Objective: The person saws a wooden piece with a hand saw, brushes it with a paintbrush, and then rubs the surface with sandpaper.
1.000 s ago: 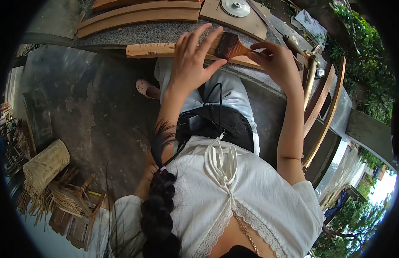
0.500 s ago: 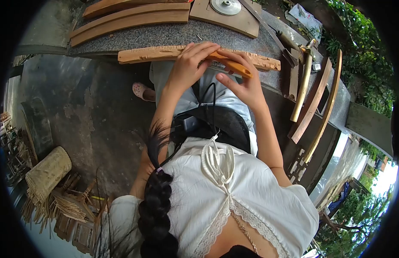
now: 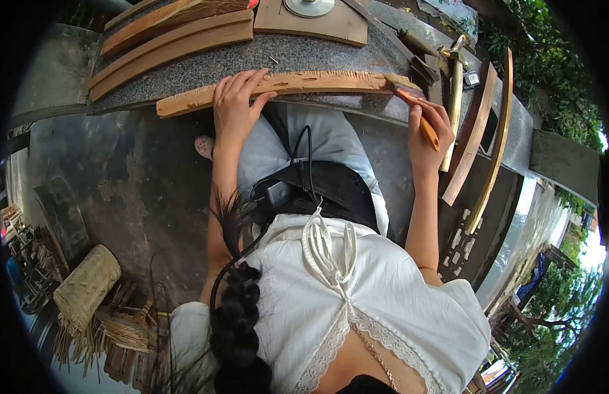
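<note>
A curved piece of wood [image 3: 317, 82] with rows of short cuts along its far edge lies near the front of the stone bench. My left hand [image 3: 237, 98] grips it toward its left end, fingers over the top and thumb pointing right along it. In my right hand [image 3: 429, 125] is a paintbrush [image 3: 414, 98] with an orange handle, closed fingers around it. The brush's bristles touch the wood near its right end. A small metal pin or nail [image 3: 273, 59] lies just behind the wood.
Curved wooden strips [image 3: 173, 52] lie at the back left, beside a board [image 3: 311, 27] with a metal disc [image 3: 309, 5]. At right are a hammer [image 3: 455, 105], a saw-like blade [image 3: 390, 36] and long curved slats [image 3: 495, 151]. A woven basket [image 3: 87, 282] stands lower left.
My hands have moved apart, left hand to the left along the wood, right hand to the right. The brush has swung from lying across the wood to touching its right end with its bristles.
</note>
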Tool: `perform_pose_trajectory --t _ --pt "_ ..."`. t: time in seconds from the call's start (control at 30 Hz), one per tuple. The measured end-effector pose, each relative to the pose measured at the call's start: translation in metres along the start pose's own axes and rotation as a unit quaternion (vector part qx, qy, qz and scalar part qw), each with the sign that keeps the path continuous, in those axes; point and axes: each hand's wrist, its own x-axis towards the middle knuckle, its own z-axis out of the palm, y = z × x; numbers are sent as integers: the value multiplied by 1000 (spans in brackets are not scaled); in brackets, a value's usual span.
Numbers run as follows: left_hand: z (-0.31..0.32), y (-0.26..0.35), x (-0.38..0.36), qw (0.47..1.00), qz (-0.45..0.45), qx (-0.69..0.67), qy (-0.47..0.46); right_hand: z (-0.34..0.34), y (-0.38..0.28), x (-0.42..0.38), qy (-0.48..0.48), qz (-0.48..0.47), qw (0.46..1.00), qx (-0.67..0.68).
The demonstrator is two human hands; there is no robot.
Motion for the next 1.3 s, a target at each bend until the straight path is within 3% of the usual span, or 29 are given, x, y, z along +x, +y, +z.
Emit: perform_pose_trajectory --t 0.13,0.2,0.27,0.4,0.47,0.57,0.67,0.8,0.87,1.07,1.2,1.3 --pt "-1 3 0 1000 1 5 4 20 -31 -2 26 3 997 75" --pt "-1 3 0 1000 2 7 1 36 -51 -15 -49 -32 992 116" --pt "-1 2 2 1000 5 8 0 38 -42 -24 -50 -28 991 119" --pt "0 1 -2 1000 3 8 0 4 6 -5 35 56 997 47" --pt "0 1 1 1000 10 12 5 1 6 -6 20 81 996 25" --pt "0 2 0 1000 6 11 -1 30 -29 -15 10 -7 998 67" --pt "-1 1 0 1000 8 16 -1 38 -47 -22 -29 -33 993 113" --pt "0 1 1 1000 3 11 -3 9 -11 -1 13 35 999 10" --pt "0 1 0 1000 6 13 -1 3 -7 8 5 75 997 26" --pt "0 1 0 1000 3 19 -5 47 -48 -9 -42 -64 990 123" --pt "1 0 0 1000 3 15 3 9 -16 13 -23 48 998 29" --pt "1 2 0 1000 2 14 4 4 -12 20 -22 59 998 -6"
